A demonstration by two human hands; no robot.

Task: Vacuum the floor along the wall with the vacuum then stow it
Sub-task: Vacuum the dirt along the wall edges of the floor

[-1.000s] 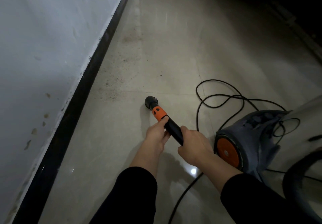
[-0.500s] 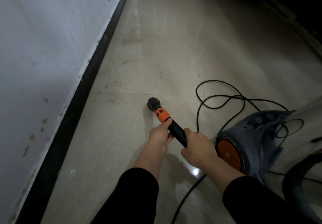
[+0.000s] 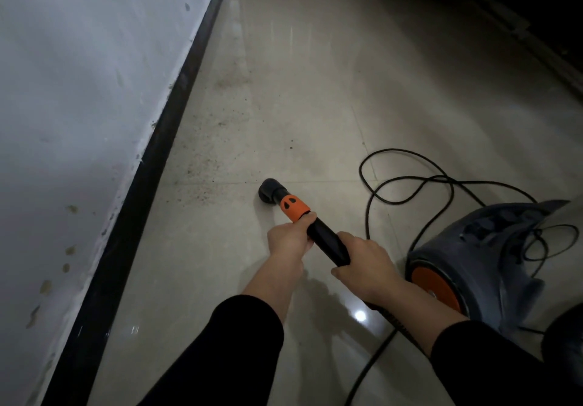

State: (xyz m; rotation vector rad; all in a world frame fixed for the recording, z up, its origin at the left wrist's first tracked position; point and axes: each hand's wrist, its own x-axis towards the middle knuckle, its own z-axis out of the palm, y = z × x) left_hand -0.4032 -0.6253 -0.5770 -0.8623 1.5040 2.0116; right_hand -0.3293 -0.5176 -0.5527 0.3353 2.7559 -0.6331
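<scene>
Fingers of left hand (image 3: 288,240) and right hand (image 3: 367,263) clenched around vacuum wand (image 3: 326,241), nozzle (image 3: 269,189) seemingly on floor (image 3: 315,105).

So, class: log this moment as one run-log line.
left hand: holds wand | right hand: holds wand | nozzle: beside dirt | vacuum body: on floor

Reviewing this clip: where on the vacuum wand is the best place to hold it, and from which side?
Grip the plain black tube behind the orange collar, from above and behind, as the left hand and right hand do. The wand slants down toward the nozzle, so the straight shaft suits a wrap grip.
</scene>
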